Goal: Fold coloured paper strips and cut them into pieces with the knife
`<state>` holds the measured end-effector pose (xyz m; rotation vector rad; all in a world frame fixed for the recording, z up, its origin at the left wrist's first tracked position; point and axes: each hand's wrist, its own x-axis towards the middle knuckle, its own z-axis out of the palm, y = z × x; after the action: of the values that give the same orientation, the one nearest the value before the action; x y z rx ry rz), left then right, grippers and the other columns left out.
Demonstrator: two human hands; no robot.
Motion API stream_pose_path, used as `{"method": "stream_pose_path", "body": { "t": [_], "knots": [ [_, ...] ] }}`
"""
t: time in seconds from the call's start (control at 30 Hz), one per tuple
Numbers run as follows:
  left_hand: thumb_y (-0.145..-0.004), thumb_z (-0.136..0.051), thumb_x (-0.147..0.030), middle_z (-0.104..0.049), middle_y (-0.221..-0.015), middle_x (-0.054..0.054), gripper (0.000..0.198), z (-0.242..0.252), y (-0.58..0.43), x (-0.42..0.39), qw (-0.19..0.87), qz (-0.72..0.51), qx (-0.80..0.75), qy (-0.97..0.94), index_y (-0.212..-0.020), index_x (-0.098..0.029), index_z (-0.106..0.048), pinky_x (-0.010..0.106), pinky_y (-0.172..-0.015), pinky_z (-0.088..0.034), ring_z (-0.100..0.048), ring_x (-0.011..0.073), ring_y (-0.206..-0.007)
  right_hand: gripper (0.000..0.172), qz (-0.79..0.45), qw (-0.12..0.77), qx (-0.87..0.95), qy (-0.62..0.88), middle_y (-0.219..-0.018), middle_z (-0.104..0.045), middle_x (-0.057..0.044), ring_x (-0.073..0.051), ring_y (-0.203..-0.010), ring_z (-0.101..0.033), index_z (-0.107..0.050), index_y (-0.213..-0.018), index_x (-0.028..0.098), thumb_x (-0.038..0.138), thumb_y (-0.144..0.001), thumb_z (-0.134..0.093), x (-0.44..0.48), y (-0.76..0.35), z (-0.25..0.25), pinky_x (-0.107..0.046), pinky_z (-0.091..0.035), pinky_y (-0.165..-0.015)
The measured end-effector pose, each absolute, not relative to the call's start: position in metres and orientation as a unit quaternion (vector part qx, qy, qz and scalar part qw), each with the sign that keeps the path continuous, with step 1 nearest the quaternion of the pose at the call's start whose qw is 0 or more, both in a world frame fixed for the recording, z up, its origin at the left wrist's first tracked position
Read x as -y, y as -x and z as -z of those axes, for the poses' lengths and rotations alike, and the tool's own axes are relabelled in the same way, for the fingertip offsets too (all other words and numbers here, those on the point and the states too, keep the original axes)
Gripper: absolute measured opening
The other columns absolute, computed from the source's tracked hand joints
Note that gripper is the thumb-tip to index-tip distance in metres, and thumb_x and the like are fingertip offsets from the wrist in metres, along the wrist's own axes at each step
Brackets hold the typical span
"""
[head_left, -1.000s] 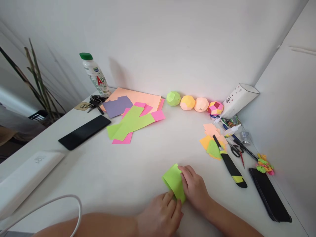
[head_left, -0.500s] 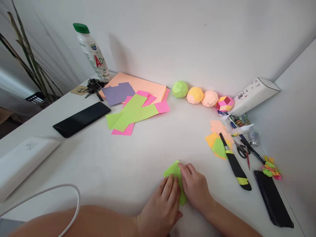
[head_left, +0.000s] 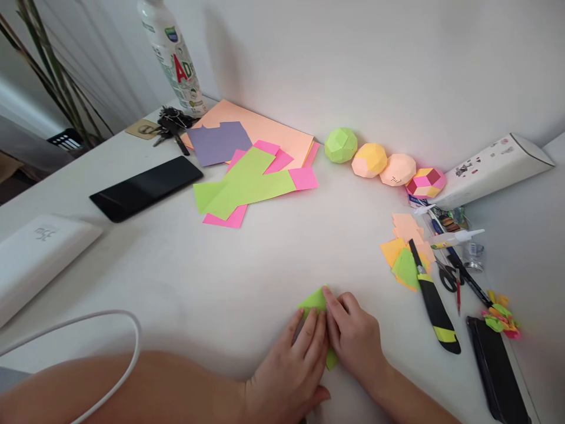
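Note:
A small folded piece of lime-green paper (head_left: 315, 299) lies on the white table between my hands. My left hand (head_left: 291, 365) rests flat on it, fingers stretched out and covering much of its middle. At the paper's right edge is my right hand (head_left: 358, 334), its fingers curled and the index fingertip pressed on the upper corner. The lower tip of the paper shows below, between both hands. Whether my right thumb is under the paper is hidden.
Green strips (head_left: 241, 191) and peach sheets (head_left: 273, 132) lie at the back. A phone (head_left: 148, 188), power bank (head_left: 44, 259) and white cable (head_left: 110, 313) are left. Faceted paper balls (head_left: 369, 160) line the wall. A knife (head_left: 436, 312) and scissors (head_left: 449, 277) lie right.
The camera view has shifted, so the back of the table appears higher and larger. My right index finger remains near the paper's top corner; both hands have barely moved on the paper.

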<state>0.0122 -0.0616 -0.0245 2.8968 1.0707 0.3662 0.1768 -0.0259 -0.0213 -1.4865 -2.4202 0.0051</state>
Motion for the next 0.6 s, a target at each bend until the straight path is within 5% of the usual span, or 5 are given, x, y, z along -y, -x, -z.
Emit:
{"method": "stream_pose_path", "body": {
  "t": [0.3,0.6],
  "knots": [
    [-0.083,-0.048,-0.065,-0.056,-0.129,0.019,0.073,0.023,-0.011,0.058,0.013,-0.111,-0.338,-0.935,-0.124,-0.006,-0.057,0.051,-0.103,-0.027,-0.043,0.0346,-0.123,0.037,-0.110,0.198,0.822,0.522,-0.075,-0.057,-0.003,-0.011,-0.054,-0.052,-0.056,-0.124,0.016,0.011,-0.091,-0.039,0.026,-0.189,0.020,-0.021,-0.043,-0.048],
    [-0.087,-0.044,-0.061,-0.056,-0.129,0.017,0.067,0.019,-0.009,0.058,0.011,-0.097,-0.335,-0.937,-0.125,-0.006,-0.056,0.052,-0.104,-0.024,-0.042,0.0339,-0.124,0.038,-0.076,0.176,0.845,0.499,-0.076,-0.057,-0.003,-0.008,-0.053,-0.052,-0.059,-0.120,0.013,0.006,-0.088,-0.040,0.025,-0.188,0.018,-0.018,-0.042,-0.047]
  ]
}}
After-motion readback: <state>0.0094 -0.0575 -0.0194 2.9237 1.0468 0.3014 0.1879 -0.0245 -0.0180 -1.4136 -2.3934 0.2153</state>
